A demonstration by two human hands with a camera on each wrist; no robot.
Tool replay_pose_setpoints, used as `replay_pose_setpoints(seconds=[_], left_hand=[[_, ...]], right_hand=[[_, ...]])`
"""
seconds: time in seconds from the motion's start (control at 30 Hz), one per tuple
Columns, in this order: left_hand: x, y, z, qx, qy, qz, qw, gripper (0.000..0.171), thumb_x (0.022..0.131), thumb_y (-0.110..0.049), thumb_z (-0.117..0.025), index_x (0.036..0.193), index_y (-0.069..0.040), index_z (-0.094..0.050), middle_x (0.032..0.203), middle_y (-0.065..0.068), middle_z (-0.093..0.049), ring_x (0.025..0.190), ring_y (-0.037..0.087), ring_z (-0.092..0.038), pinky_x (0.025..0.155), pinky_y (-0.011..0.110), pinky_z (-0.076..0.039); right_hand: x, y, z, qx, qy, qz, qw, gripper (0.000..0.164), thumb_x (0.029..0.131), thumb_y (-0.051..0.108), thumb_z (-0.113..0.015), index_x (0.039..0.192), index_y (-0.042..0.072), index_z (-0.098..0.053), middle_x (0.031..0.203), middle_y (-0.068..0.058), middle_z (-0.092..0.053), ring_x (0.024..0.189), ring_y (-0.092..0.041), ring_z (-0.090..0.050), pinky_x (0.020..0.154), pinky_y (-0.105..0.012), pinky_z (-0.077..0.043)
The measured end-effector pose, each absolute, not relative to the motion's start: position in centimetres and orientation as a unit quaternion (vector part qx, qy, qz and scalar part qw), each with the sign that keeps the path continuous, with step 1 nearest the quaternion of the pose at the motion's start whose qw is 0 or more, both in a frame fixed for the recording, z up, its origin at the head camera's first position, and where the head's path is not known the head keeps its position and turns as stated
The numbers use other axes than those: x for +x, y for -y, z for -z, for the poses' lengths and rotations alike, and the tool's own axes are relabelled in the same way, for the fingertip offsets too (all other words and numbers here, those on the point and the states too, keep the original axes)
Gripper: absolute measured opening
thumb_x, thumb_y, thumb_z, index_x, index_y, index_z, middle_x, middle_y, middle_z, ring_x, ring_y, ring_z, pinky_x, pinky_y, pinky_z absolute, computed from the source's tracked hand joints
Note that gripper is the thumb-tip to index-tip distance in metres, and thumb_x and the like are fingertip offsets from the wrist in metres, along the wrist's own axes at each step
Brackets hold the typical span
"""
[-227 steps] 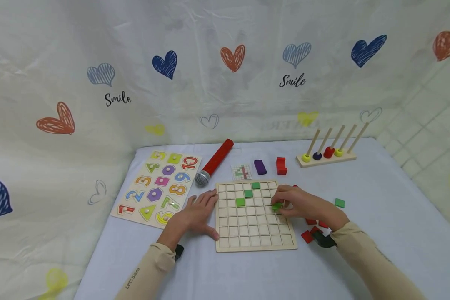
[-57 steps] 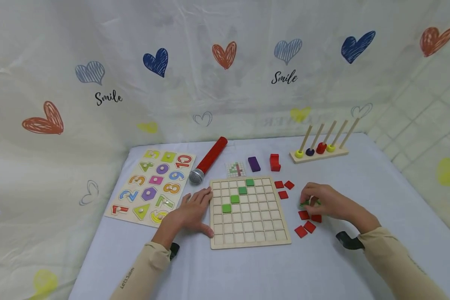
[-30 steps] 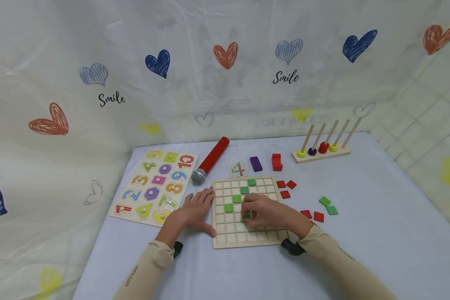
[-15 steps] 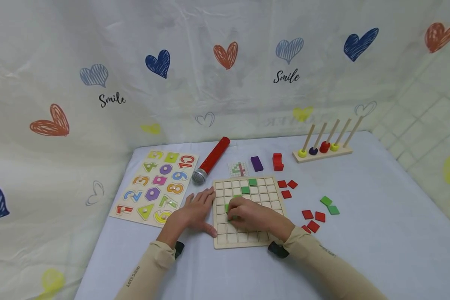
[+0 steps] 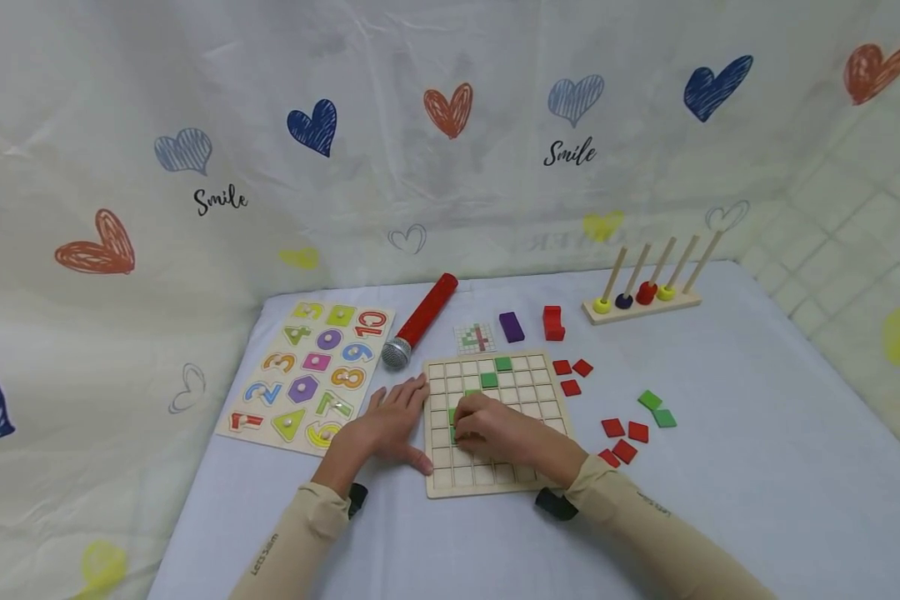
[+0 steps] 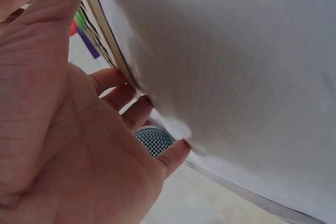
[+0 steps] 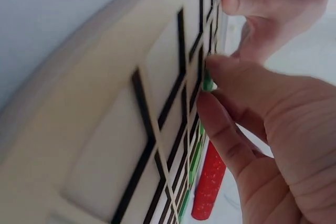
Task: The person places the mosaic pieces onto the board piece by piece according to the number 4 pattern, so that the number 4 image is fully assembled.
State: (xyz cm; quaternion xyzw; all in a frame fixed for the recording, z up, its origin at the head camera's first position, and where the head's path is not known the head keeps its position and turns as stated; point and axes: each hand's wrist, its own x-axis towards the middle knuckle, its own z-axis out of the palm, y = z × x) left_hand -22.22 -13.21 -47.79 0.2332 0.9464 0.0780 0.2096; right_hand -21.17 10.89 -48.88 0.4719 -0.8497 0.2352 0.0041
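A wooden grid board (image 5: 480,493) lies flat on the white-covered table. My left hand (image 5: 390,430) rests along its left edge, fingers straight and thumb spread near the lower corner; the left wrist view shows the fingertips against the board's side. My right hand (image 5: 498,429) is over the left part of the grid, thumb and fingertips pinching a green square tile (image 7: 208,81) at a cell. Further green tiles (image 5: 489,380) sit in cells on a diagonal rising rightward, the lower ones partly covered by the right hand.
Right of the board lie loose red tiles (image 5: 625,452) and two green tiles (image 5: 664,418). Behind it are a small pattern card (image 5: 474,338), a purple block (image 5: 512,327), a red block (image 5: 553,323) and a red microphone (image 5: 423,321). A number puzzle (image 5: 303,383) and a peg stand (image 5: 641,308) flank these.
My right hand has carried a green tile from the loose tiles leftward onto the grid. More green tiles sit in cells than 7.6 seconds ago. My left hand keeps its place.
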Motion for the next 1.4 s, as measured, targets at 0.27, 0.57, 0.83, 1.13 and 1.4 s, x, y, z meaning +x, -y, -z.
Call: replay_pose_setpoints(seconds=[0.27,0.57,0.83,1.13,1.4], left_hand=[[-22.4,13.2,47.9,0.238,-0.947,-0.069,0.206,0.129,0.076,-0.065,-0.089,0.17,-0.009,-0.02,0.181,0.012,-0.017,0.166,0.035,-0.019,0.135,0.066,-0.016],[-22.4,13.2,47.7,0.239,-0.947,-0.068,0.203,0.13,0.076,-0.064,-0.09,0.17,-0.008,-0.02,0.181,0.012,-0.016,0.166,0.035,-0.019,0.135,0.066,-0.016],[-22.4,13.3,47.7,0.237,-0.946,-0.071,0.207,0.13,0.076,-0.063,-0.09,0.17,-0.008,-0.019,0.181,0.012,-0.016,0.166,0.035,-0.019,0.135,0.066,-0.015],[-22.3,13.4,47.9,0.238,-0.946,-0.078,0.207,0.13,0.076,-0.063,-0.09,0.17,-0.007,-0.02,0.18,0.013,-0.017,0.166,0.035,-0.019,0.135,0.066,-0.016],[-22.3,13.3,48.0,0.242,-0.945,-0.073,0.206,0.127,0.077,-0.063,-0.09,0.169,-0.008,-0.022,0.18,0.013,-0.019,0.166,0.034,-0.02,0.135,0.066,-0.017]], right_hand=[[-20.8,-12.7,47.6,0.437,0.863,-0.251,-0.007,0.017,0.092,0.004,-0.084,0.108,0.001,-0.083,0.115,-0.012,-0.076,0.105,-0.023,-0.073,0.092,-0.028,-0.065],[-21.0,-16.9,47.8,0.385,0.887,-0.255,0.007,0.02,0.091,0.008,-0.085,0.109,0.003,-0.083,0.116,-0.011,-0.077,0.105,-0.025,-0.074,0.087,-0.032,-0.067],[-20.7,-19.4,48.1,0.36,0.894,-0.266,0.011,0.019,0.091,0.006,-0.084,0.11,0.002,-0.083,0.115,-0.011,-0.075,0.101,-0.024,-0.073,0.084,-0.032,-0.067],[-20.1,-22.5,48.0,0.324,0.906,-0.273,0.013,0.022,0.09,0.005,-0.084,0.112,0.0,-0.081,0.117,-0.012,-0.075,0.095,-0.018,-0.074,0.08,-0.03,-0.067],[-19.6,-26.6,48.2,0.27,0.942,-0.187,0.07,0.027,0.083,0.002,-0.09,0.108,0.003,-0.081,0.114,-0.014,-0.074,0.099,-0.026,-0.069,0.078,-0.035,-0.067]])
